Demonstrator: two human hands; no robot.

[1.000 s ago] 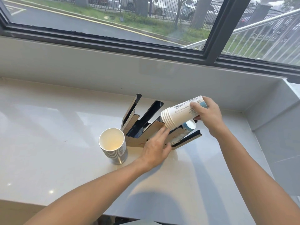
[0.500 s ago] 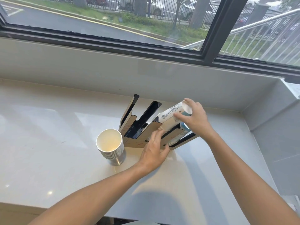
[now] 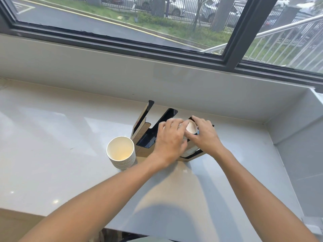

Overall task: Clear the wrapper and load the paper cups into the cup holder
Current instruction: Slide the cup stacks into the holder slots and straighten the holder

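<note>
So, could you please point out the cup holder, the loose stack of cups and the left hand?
cup holder [image 3: 147, 137]: head view, black divider panel.
stack of cups [image 3: 121, 151]: head view, inside top cup.
left hand [image 3: 170, 140]: head view, back of hand.

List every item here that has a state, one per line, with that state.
Cup holder: upright on the counter, left slots empty.
Cup stack in holder: slanted in the right slot, both hands on it.
Loose cup stack: upright, mouth up, left of the holder.
Left hand: on the stack.
Right hand: gripping the stack's base.
</note>
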